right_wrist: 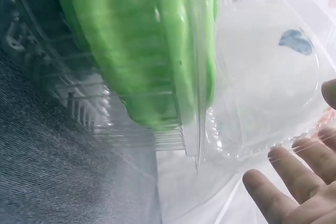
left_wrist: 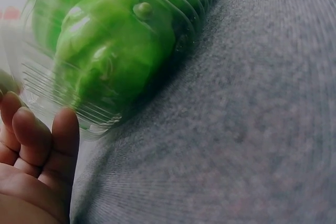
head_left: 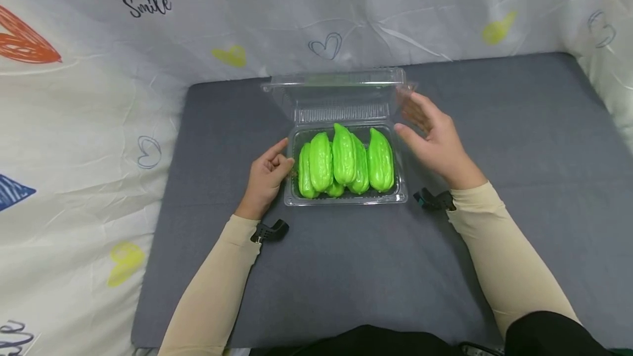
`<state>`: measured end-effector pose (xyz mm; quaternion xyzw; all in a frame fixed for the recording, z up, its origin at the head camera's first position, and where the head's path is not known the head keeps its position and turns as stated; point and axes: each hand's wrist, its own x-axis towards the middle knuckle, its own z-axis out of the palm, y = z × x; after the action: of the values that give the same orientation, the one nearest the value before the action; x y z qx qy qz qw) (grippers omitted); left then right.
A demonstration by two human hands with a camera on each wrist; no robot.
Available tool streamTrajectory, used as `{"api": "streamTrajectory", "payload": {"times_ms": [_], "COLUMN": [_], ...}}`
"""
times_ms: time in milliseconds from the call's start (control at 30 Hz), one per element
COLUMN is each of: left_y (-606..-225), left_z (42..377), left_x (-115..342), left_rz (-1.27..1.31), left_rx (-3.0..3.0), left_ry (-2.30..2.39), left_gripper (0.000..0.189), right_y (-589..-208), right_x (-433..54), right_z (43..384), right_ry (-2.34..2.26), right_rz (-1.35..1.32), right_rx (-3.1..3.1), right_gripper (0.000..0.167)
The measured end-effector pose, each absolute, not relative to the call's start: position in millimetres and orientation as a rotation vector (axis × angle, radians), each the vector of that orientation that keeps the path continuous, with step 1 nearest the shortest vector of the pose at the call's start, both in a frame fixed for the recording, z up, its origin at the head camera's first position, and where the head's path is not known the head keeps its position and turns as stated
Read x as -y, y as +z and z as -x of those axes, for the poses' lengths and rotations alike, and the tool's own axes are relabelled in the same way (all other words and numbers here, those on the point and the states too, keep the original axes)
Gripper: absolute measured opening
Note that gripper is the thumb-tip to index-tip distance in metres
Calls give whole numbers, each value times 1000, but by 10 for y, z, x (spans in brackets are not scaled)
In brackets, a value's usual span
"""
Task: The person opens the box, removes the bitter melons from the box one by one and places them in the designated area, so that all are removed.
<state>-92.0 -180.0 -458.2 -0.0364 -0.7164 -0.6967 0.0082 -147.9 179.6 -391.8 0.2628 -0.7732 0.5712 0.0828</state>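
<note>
A clear plastic clamshell container [head_left: 346, 201] stands on the grey cloth, its lid [head_left: 341, 98] tilted up and back on the hinge. Inside lie several bright green, ribbed, pepper-like pieces [head_left: 343, 155] with glossy surfaces, some overlapping others. My left hand [head_left: 262, 180] holds the container's left rim, thumb at the edge and fingertips against the ridged wall [left_wrist: 73, 98] in the left wrist view. Beside the raised lid's right edge is my right hand [head_left: 435, 139], fingers extended behind the clear plastic and thumb apart from them. In the right wrist view its fingertips [right_wrist: 278, 153] overlap the lid edge.
Grey cloth [head_left: 356, 268] covers the table around the container. A white curtain [head_left: 277, 15] printed with hearts and the word Smile hangs behind and to the left. Each wrist bears a black device [head_left: 271, 231] on a strap over a beige sleeve.
</note>
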Motion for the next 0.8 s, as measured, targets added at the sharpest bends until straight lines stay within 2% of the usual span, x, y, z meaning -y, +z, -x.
{"api": "streamTrajectory", "payload": {"times_ms": [167,467,800], "left_y": [-4575,-4581,-4580], "left_z": [922,913,904], "left_x": [1796,1821,1813], "left_rz": [107,108,99], "left_rx": [2238,2237,2234], "left_ry": [-2197,-2185,-2198], "left_gripper": [59,60,60], "right_y": [-3942,-3928,-3963], "right_x": [-1797,-1747,-1721], "right_z": [1572,1731,1867], "right_ry": [1798,1583,1513], "right_rz": [-758,-650,-585], "right_rx": [2260,2290,2302], "right_gripper": [60,45,40]}}
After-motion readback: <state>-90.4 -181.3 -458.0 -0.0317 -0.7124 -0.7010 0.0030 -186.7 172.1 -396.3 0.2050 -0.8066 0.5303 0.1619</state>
